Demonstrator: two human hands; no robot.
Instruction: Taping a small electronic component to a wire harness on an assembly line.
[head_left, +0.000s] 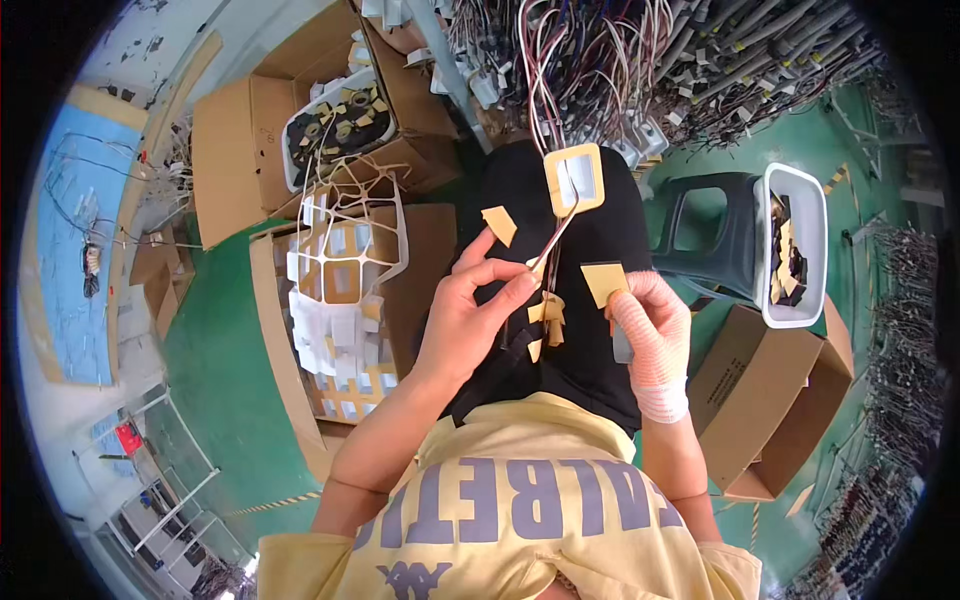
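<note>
My left hand (pixel 468 312) pinches thin brown-and-white wires (pixel 555 243) between thumb and index finger. A tan-faced adhesive piece (pixel 498 225) clings to the tip of another left finger, which is stretched out. The wires run up to a white rectangular frame with a tan rim (pixel 597 163), resting on my dark trousers near the knees. My right hand (pixel 650 325), covered in a whitish knit glove or wrap, grips a tan square pad with a dark edge (pixel 603 283) between thumb and fingers. Several small tan pieces (pixel 548 312) lie in my lap below the wires.
At left, an open carton (pixel 268 330) holds stacked white frames. Behind it, another carton (pixel 240 150) contains a bin of dark and tan pieces. On the right, a white tray (pixel 815 245) sits on a dark stool (pixel 710 230), beside a carton (pixel 740 390). Wire bundles (pixel 600 60) hang ahead.
</note>
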